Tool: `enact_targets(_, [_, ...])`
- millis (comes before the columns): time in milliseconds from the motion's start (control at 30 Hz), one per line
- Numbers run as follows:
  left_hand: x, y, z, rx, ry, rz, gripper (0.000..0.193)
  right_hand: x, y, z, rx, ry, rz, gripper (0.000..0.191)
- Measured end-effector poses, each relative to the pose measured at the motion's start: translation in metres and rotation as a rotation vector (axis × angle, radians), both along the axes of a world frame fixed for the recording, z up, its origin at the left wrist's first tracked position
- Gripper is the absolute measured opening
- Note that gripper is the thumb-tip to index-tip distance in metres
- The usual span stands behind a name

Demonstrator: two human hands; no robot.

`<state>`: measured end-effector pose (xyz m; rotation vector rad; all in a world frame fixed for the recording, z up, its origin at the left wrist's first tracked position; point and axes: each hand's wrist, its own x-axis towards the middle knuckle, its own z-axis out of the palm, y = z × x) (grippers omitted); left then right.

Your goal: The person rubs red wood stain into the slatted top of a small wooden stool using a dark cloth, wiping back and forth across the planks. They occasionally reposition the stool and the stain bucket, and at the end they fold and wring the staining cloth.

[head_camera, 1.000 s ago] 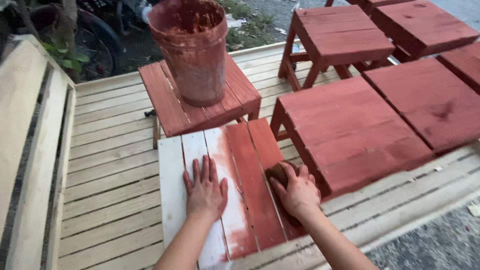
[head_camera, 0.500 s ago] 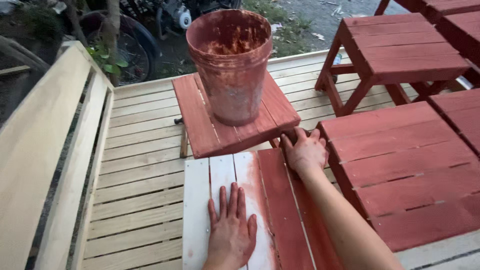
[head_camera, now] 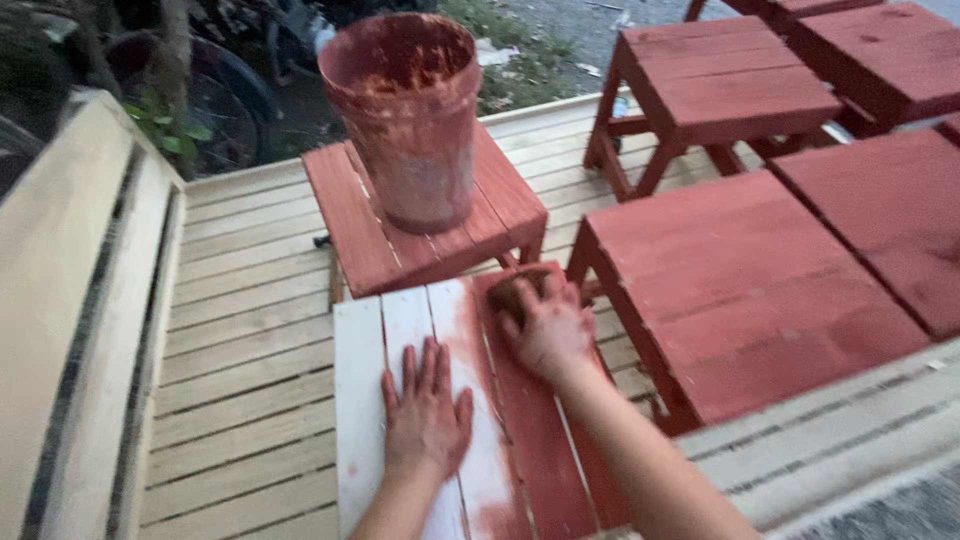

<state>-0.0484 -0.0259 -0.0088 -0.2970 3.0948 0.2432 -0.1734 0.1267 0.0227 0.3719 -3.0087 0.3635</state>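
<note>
A slatted wooden stool top (head_camera: 360,420) lies in front of me, white on its left slats and stained red on its right slats. My left hand (head_camera: 425,415) rests flat with fingers spread on the white part. At the far end of the red slats my right hand (head_camera: 548,325) presses a brown staining pad (head_camera: 510,290) against the wood. Just beyond stands a small red stool (head_camera: 345,215) that carries a red-smeared bucket (head_camera: 410,130).
Several red-stained stools (head_camera: 740,280) stand to the right and at the back right. All of it sits on a pale slatted wooden platform (head_camera: 250,330). A pale wooden bench back (head_camera: 70,300) runs along the left. Plants and dark clutter lie beyond the platform.
My right hand slid from the near part of the red slats up to their far end, and now sits a little nearer again. My left hand stays flat on the white slats.
</note>
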Motion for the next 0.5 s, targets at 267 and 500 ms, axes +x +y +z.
enact_targets(267, [0.002, 0.0, -0.012, -0.017, 0.075, 0.081, 0.068, 0.142, 0.041, -0.014, -0.1, -0.054, 0.143, 0.072])
enact_targets(500, [0.013, -0.036, -0.022, -0.04, 0.046, -0.028, 0.07, 0.203, 0.08, -0.014, -0.092, -0.007, 0.219, 0.063])
